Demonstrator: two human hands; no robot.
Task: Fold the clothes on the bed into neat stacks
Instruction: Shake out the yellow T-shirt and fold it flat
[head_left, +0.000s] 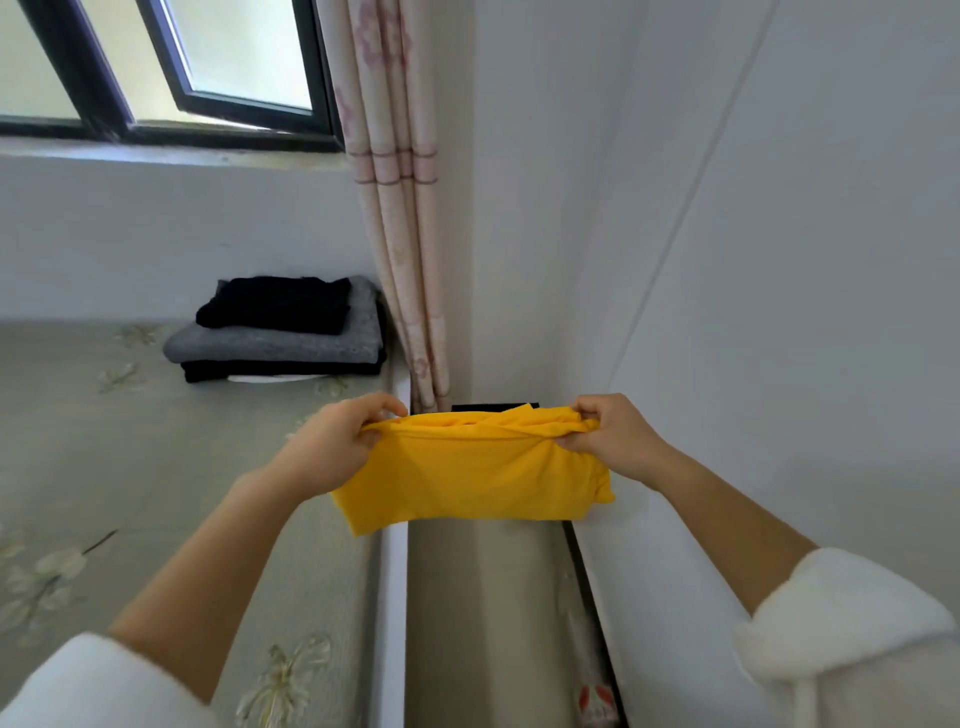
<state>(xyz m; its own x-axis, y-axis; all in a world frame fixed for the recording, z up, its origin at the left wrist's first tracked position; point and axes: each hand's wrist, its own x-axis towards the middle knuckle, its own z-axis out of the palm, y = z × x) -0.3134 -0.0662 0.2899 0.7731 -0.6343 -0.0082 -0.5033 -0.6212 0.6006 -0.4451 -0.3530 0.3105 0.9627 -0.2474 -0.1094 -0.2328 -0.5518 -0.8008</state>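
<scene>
A yellow garment, folded over, hangs in the air past the right edge of the bed. My left hand pinches its upper left corner. My right hand pinches its upper right corner. The cloth droops between them above the gap between bed and wall. At the far corner of the bed lies a stack of folded clothes: a black piece on top, a grey one under it, another black one below, and something white at the bottom.
A pink flowered curtain hangs by the window behind the bed. A white wall runs along the right. A narrow strip of floor separates bed and wall. The bedsheet is grey-green with flower prints.
</scene>
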